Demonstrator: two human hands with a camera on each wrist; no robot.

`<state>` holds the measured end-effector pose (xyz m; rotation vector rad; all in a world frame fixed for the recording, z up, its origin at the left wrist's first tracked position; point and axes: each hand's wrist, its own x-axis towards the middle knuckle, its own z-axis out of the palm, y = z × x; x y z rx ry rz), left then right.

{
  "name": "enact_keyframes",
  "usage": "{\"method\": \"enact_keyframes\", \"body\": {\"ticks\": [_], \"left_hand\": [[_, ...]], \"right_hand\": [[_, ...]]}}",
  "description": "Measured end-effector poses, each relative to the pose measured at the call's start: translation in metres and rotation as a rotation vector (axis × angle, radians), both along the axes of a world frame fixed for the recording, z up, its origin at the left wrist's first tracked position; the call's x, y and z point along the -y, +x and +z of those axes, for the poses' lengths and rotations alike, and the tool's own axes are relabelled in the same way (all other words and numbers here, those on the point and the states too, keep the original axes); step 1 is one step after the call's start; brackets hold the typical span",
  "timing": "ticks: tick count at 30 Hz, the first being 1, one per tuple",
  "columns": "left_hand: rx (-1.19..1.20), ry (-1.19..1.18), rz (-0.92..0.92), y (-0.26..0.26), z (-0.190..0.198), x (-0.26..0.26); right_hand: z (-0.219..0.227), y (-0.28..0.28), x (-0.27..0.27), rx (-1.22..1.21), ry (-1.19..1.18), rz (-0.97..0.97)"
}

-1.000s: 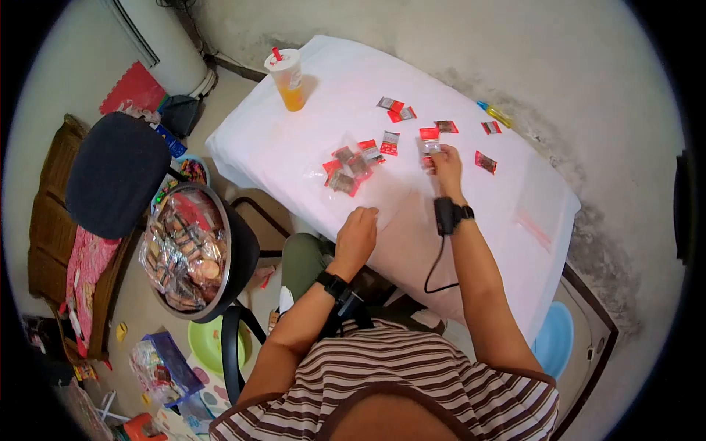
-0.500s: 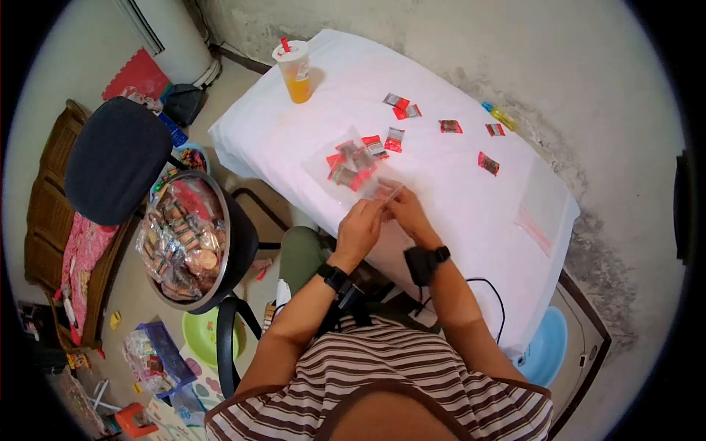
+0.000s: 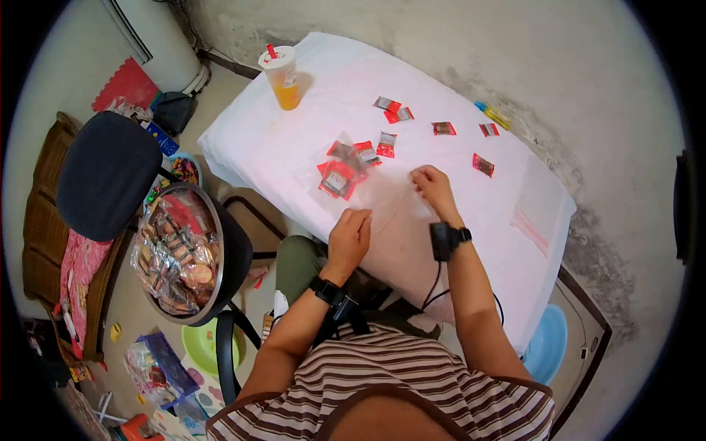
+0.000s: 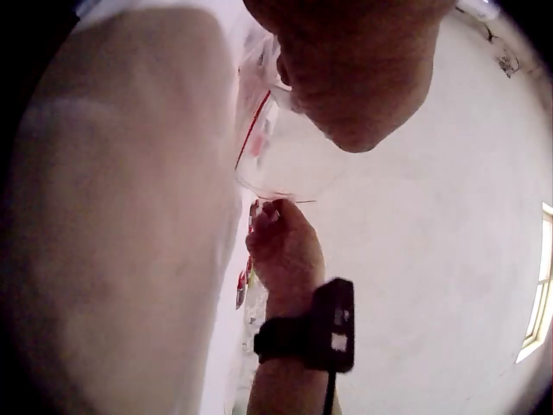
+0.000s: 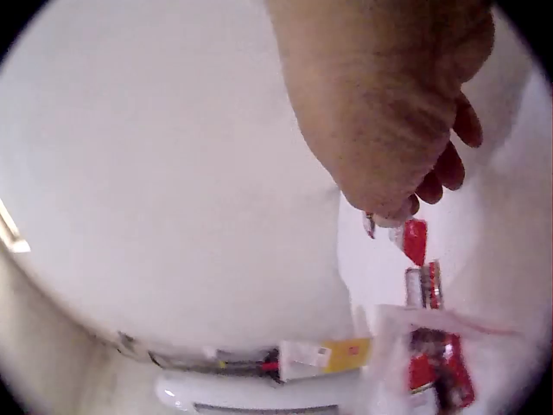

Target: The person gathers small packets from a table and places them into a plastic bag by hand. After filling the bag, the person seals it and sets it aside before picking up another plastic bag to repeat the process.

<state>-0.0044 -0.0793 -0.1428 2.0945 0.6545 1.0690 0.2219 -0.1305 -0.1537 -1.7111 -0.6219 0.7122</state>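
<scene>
A clear plastic bag with several red-and-grey packets in it lies on the white-covered table. At its near side my left hand pinches the bag's edge between thumb and fingers. The right hand pinches the opposite edge at its fingertips. In the left wrist view a red-lined bag edge runs toward the right hand, and the left hand is close at the top. The right wrist view shows the right hand with curled fingers, the packets below it.
Loose packets lie beyond the hands. A drink cup stands at the far left of the table, a yellow bottle at its far edge. Flat clear bags lie at right. A large pot of wrapped items is at left.
The right hand reached from a packet on the table to the bag's mouth, then moved away to the right. One more packet now lies at the front in the bag.
</scene>
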Motion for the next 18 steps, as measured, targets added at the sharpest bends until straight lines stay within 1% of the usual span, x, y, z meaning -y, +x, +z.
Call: {"method": "enact_keyframes", "body": {"ticks": [2, 3, 5, 6, 8, 12, 14, 15, 17, 18], "left_hand": [[0.023, -0.045, 0.028, -0.003, 0.004, -0.001], [0.022, -0.043, 0.034, -0.004, 0.005, -0.004], [0.039, 0.010, 0.056, -0.007, 0.006, -0.009], [0.036, 0.012, 0.060, -0.008, 0.007, -0.010], [0.010, -0.011, 0.058, -0.010, 0.008, -0.012], [-0.001, 0.009, 0.055, -0.010, 0.009, -0.010], [-0.014, 0.022, 0.052, -0.008, 0.010, -0.008], [-0.014, 0.022, 0.051, -0.007, 0.010, -0.006], [0.003, -0.038, 0.034, -0.005, 0.009, -0.004], [0.003, -0.038, 0.040, -0.003, 0.008, -0.003]], "right_hand": [[-0.012, 0.005, -0.032, 0.534, -0.110, 0.127], [-0.007, 0.002, -0.046, 0.534, -0.106, 0.132], [0.008, -0.012, -0.070, 0.681, -0.319, 0.208], [0.004, -0.017, -0.078, 0.678, -0.316, 0.212], [-0.011, -0.021, -0.093, 0.749, -0.346, 0.095], [-0.035, -0.012, -0.099, 0.738, -0.273, 0.078], [-0.046, -0.003, -0.094, 0.549, -0.055, 0.055], [-0.043, -0.001, -0.087, 0.548, -0.056, 0.054], [-0.020, -0.003, -0.062, -0.124, 0.147, -0.069], [-0.002, -0.006, -0.044, -0.164, 0.217, -0.103]]}}
